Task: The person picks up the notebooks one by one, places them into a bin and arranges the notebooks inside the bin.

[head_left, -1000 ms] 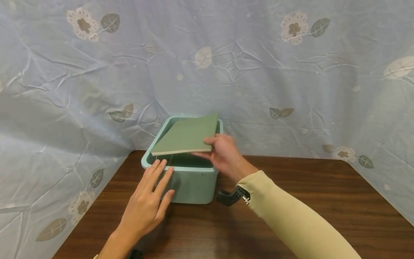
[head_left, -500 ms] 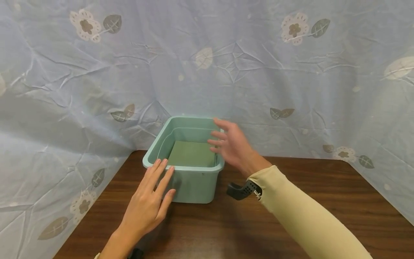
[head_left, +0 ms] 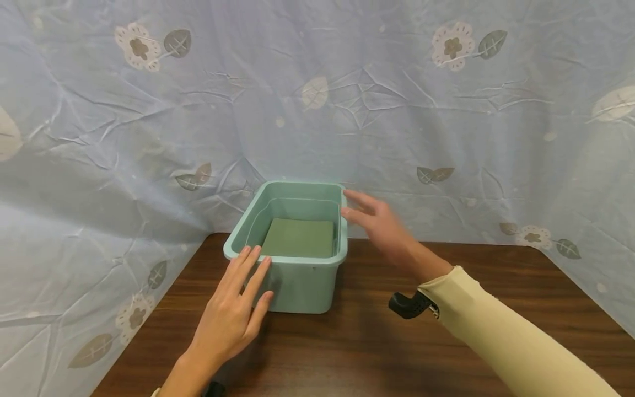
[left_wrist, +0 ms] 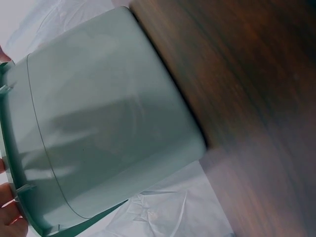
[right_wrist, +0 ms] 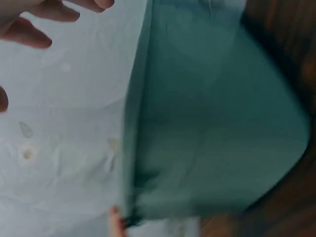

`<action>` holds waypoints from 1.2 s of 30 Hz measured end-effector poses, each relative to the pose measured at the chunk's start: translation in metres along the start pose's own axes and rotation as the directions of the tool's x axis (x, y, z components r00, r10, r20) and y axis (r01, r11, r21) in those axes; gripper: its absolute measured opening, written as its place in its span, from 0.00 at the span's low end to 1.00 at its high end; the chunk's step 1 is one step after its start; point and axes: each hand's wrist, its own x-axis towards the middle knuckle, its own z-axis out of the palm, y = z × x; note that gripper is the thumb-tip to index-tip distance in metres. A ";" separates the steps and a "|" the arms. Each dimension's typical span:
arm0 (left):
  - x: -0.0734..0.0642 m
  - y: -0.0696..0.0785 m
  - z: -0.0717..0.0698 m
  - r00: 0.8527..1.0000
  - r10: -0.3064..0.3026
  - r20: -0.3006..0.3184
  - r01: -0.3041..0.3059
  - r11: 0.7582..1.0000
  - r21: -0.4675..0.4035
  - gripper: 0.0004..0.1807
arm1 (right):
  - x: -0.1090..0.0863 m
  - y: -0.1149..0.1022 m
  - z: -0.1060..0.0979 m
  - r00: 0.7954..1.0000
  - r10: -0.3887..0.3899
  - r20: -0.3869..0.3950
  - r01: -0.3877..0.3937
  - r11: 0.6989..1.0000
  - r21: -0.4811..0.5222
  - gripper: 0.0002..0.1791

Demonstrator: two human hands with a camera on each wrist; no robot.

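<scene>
A pale green plastic bin point(head_left: 302, 289) stands on the wooden table, its open top facing up. Inside it lies a green-covered book point(head_left: 297, 237), flat near the bottom. My left hand point(head_left: 228, 314) has its fingers straight, with the fingertips right at the bin's near rim; in the left wrist view those fingertips point(left_wrist: 10, 212) show along the rim. My right hand point(head_left: 384, 226) is just off the bin's right side, fingers extended and holding nothing. In the right wrist view, its spread fingers point(right_wrist: 32, 32) appear beside the bin's side wall point(right_wrist: 207, 108).
A dark brown wooden table point(head_left: 446, 331) runs beneath the bin and both arms. Behind it and along the sides hangs a pale blue-grey curtain point(head_left: 278, 143) with flowers and leaves. A black strap point(head_left: 412, 306) is on my right wrist.
A second ago my right hand held a green book tilted over the bin. It let go, the book now lies inside, and the hand has drawn away rightward. My left hand stays at the rim.
</scene>
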 end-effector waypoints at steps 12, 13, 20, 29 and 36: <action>0.000 -0.003 -0.002 1.000 -0.004 0.023 0.004 1.000 -0.003 0.29 | -0.035 0.028 -0.039 0.977 -0.204 0.068 0.142 0.376 -0.916 0.44; 0.000 -0.004 -0.003 1.000 -0.004 0.021 0.004 1.000 -0.005 0.29 | -0.037 0.029 -0.041 0.978 -0.200 0.064 0.132 0.346 -0.929 0.44; -0.002 -0.005 -0.005 1.000 -0.002 0.007 0.002 1.000 -0.010 0.29 | -0.045 0.032 -0.049 0.991 -0.133 0.033 0.075 0.318 -0.945 0.45; 0.000 -0.004 -0.008 0.999 -0.023 0.037 0.022 1.000 0.015 0.29 | -0.068 0.042 -0.068 0.995 -0.099 -0.002 0.033 0.348 -0.937 0.43; 0.008 -0.004 -0.022 0.990 -0.047 0.130 0.036 0.996 0.080 0.29 | -0.096 0.053 -0.097 0.998 -0.035 -0.050 -0.035 0.345 -0.938 0.41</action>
